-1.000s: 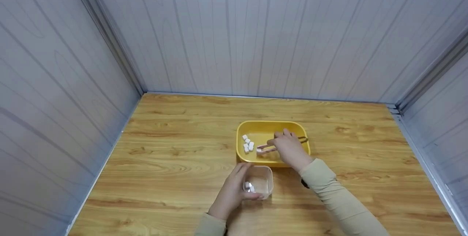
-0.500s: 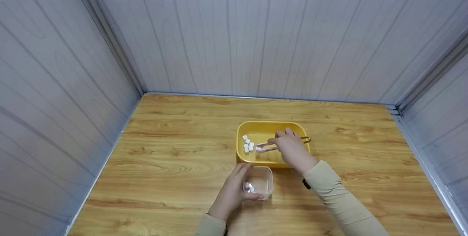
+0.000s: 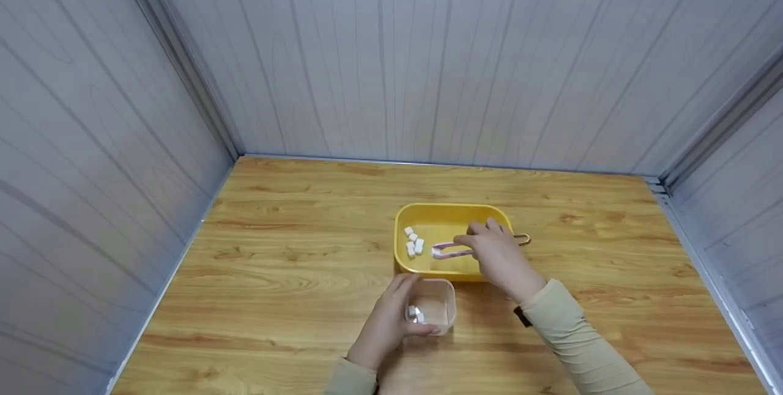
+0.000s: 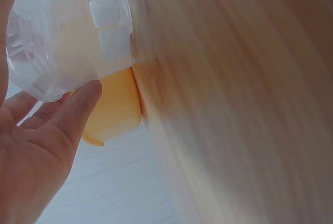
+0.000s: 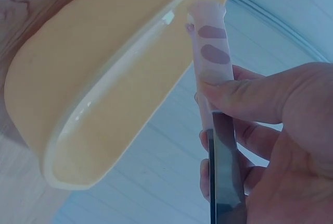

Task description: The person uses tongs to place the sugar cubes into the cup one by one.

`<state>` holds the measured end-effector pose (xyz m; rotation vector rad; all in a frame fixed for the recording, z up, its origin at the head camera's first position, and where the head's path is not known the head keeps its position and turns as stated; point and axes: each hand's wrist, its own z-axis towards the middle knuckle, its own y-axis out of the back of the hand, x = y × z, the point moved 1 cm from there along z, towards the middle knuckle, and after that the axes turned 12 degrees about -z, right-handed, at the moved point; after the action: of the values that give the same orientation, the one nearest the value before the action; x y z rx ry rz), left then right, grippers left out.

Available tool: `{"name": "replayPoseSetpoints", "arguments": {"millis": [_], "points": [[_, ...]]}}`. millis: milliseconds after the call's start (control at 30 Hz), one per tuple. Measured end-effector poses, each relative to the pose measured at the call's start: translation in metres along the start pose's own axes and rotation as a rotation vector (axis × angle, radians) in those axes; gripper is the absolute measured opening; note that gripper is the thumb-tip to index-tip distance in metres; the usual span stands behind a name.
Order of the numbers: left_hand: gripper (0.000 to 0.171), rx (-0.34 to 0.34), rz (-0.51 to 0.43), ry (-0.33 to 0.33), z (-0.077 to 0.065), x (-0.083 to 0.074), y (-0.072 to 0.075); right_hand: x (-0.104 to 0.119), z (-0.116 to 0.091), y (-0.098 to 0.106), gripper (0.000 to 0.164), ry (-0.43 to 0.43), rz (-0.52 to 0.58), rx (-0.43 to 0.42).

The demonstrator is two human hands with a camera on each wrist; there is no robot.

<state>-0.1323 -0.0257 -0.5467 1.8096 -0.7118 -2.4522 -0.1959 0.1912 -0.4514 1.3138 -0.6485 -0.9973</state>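
Observation:
In the head view my right hand (image 3: 500, 257) pinches a pair of tongs (image 3: 454, 255) with pink-and-white patterned tips over the yellow basin (image 3: 445, 221). Something white, like a small cube (image 3: 436, 252), shows between the tips. Several white cubes (image 3: 419, 246) lie in the basin's left part. The right wrist view shows thumb and fingers on opposite sides of the tongs (image 5: 213, 54), above the basin's rim. My left hand (image 3: 384, 326) grips a clear plastic container (image 3: 451, 304) from its left, thumb along the near side. White cubes (image 4: 113, 41) show through its wall in the left wrist view.
The container stands just in front of the basin on a wood-grain table (image 3: 293, 285). Pale panelled walls (image 3: 404, 65) enclose the table at the back and on both sides.
My right hand has drawn the tongs a little right and toward me; their bent end now sticks out past the basin's right rim. My left hand and the container have stayed put.

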Motion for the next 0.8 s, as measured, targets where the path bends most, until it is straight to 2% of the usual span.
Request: {"name": "replayPoseSetpoints", "arguments": {"millis": [300,500,800], "points": [[0.095,0.000,0.019,0.007,0.000,-0.002,0.000,0.003,-0.014,0.015,0.044,0.016,-0.042,-0.044],[0.095,0.004,0.008,-0.010,0.000,-0.001,0.000,0.005,-0.022,0.024,0.046,0.052,-0.028,-0.069],[0.093,0.007,0.005,0.002,0.000,-0.001,0.000,0.010,-0.034,0.031,0.048,0.094,-0.022,-0.105]]}}
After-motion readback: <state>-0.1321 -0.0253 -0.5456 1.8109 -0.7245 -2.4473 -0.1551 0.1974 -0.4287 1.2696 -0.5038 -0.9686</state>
